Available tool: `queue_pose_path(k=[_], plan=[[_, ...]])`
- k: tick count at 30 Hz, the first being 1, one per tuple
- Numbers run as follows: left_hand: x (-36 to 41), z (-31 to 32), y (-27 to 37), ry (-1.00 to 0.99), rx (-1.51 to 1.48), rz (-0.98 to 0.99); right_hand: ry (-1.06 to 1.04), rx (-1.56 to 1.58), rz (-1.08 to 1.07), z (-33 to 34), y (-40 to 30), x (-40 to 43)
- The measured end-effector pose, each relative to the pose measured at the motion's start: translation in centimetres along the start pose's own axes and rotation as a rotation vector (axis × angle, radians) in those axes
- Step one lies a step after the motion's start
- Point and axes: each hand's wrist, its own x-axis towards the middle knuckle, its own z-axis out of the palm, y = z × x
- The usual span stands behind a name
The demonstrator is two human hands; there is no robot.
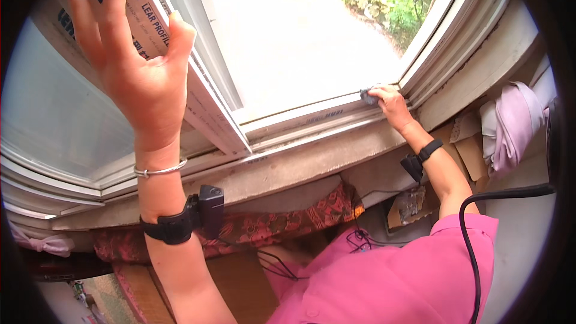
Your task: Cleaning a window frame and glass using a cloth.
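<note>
My right hand (393, 105) pinches a small dark grey wad (371, 96), perhaps a cloth or scouring pad. It presses the wad against the bottom rail (315, 117) of the white window frame, near the right corner. On the left, my left hand (135, 72) is raised with its fingers spread, over the upright stile (216, 119) of a sliding sash. That stile bears printed protective film. The palm seems to rest against it, though the contact itself is hidden. Dirt lines the window track (270, 144) below.
A stone-like sill (288, 175) runs beneath the window. Patterned red fabric (288, 229) lies under it, beside a cardboard box (407, 209) and a tied lilac curtain (513, 126). Black cables (470, 234) hang by my body. Outside are green plants (391, 0).
</note>
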Motion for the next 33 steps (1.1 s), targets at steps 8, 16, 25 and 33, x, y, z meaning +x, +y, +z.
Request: queue_pose_path(k=[8, 16, 25, 33], plan=[[-0.1, 0.4, 0.2, 0.070, -0.035, 0.029, 0.023, -0.075, -0.129, -0.6, 1.0, -0.9], [-0.1, -0.2, 0.9, 0.027, 0.078, 0.002, 0.080, 0.158, -0.151, 0.5, 3.5, -0.9], [-0.3, -0.3, 1.3, 0.055, 0.205, -0.105, 0.185, 0.301, -0.292, 2.8, 6.2, -1.2], [-0.3, -0.5, 1.3, 0.060, 0.340, -0.205, 0.334, 0.342, -0.552, 3.9, 8.8, -0.6]])
